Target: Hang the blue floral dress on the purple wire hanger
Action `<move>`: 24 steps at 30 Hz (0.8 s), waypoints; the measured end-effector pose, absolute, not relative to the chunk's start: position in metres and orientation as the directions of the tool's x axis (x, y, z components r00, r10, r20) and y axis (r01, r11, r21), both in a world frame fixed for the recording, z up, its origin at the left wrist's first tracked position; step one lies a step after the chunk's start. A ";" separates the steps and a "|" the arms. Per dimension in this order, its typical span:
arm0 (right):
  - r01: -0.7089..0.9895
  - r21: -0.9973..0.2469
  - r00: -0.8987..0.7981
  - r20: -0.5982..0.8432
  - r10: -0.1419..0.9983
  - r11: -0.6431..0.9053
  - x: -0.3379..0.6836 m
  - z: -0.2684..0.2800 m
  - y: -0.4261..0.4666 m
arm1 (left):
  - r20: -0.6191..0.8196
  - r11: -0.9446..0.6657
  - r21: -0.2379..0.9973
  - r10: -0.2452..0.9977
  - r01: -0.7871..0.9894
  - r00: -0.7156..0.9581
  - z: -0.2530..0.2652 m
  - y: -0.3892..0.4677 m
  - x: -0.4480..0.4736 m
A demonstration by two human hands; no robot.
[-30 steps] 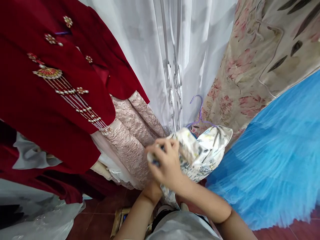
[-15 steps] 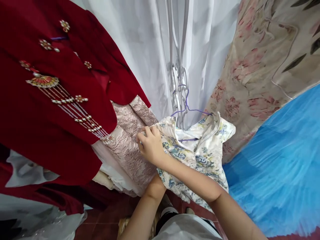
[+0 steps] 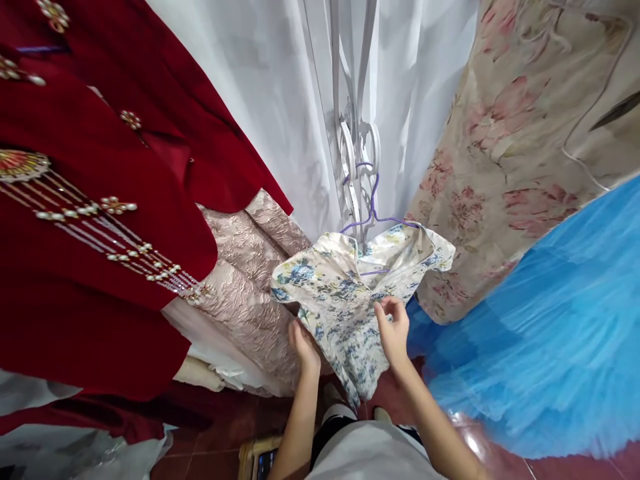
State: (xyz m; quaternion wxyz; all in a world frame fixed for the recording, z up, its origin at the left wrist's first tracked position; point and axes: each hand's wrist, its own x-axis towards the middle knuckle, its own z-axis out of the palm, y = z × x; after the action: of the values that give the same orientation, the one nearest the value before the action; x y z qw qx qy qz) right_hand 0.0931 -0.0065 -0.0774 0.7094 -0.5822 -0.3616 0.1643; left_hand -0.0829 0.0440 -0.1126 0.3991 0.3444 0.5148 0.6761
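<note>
A short-sleeved dress [image 3: 340, 293], white with blue and yellow flowers, hangs from a purple wire hanger [image 3: 374, 200] in front of me. Along its left edge is my left hand [image 3: 305, 348], fingers pointing up and fairly straight, close against the cloth. Whether they touch it is hard to see. On the opposite side, below the neckline, my right hand [image 3: 394, 328] has curled fingers and thumb pinched at the dress front. The dress narrows toward its lower end between my forearms.
Dark red velvet garments [image 3: 150, 200] with beaded trim hang at left, over a pink brocade skirt [image 3: 245, 267]. White hooks [image 3: 350, 160] hold the hanger before a white curtain [image 3: 260, 80]. At right are a beige floral garment [image 3: 500, 147] and blue tulle [image 3: 540, 320]. Below, red tiles [image 3: 215, 437].
My right hand has left the dress's left shoulder and moved right and down to its front. My left hand, hidden before, now shows. The dress's left sleeve is uncovered and spread out.
</note>
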 end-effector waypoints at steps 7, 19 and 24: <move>0.364 -0.929 0.554 0.167 0.816 -0.057 0.114 -0.067 0.035 | 0.563 -0.527 0.825 0.797 0.204 -0.219 -0.084 0.024 -0.044; 0.383 -0.923 0.491 0.237 0.838 0.036 0.128 -0.058 0.035 | 0.634 -0.605 0.755 0.772 0.251 -0.047 -0.092 -0.019 -0.010; -0.002 -0.993 0.305 0.114 0.946 0.120 0.116 -0.067 -0.014 | 0.599 -0.578 0.761 0.800 0.294 0.024 -0.100 0.001 0.003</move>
State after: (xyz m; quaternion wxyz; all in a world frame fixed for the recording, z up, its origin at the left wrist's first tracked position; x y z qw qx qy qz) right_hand 0.1156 -0.0140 -0.0672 0.6048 -0.5353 -0.4407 0.3918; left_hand 0.0027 0.0006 -0.1000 0.2217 0.6802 0.4020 0.5715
